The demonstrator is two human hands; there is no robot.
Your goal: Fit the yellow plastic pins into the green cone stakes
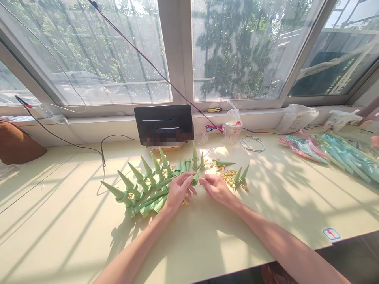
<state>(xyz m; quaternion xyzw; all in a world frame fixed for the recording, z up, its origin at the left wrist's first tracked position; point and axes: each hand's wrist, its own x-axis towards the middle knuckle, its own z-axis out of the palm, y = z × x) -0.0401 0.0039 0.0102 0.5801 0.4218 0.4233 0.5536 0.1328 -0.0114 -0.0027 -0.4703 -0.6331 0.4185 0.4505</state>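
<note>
My left hand (179, 191) is closed on a green plastic cone (196, 177), its tip pointing up and to the right. Close beside it, my right hand (215, 187) pinches with thumb and fingertips; what lies in the pinch, if anything, is too small to make out. Several green cones (147, 167) stand in a slanting row on green bases left of my hands. Green tubes (149, 203) lie in a heap in front of that row. Small tan pegs (230, 177) are scattered right of my right hand, with two more upright green cones (240, 175) among them.
A black tablet (163, 125) leans at the back by the window. A plastic bag with a cup (232, 125) and a coiled pale cable (252, 144) are behind my hands. Pink and teal plastic pieces (334, 152) pile up at right. A brown object (17, 142) sits far left.
</note>
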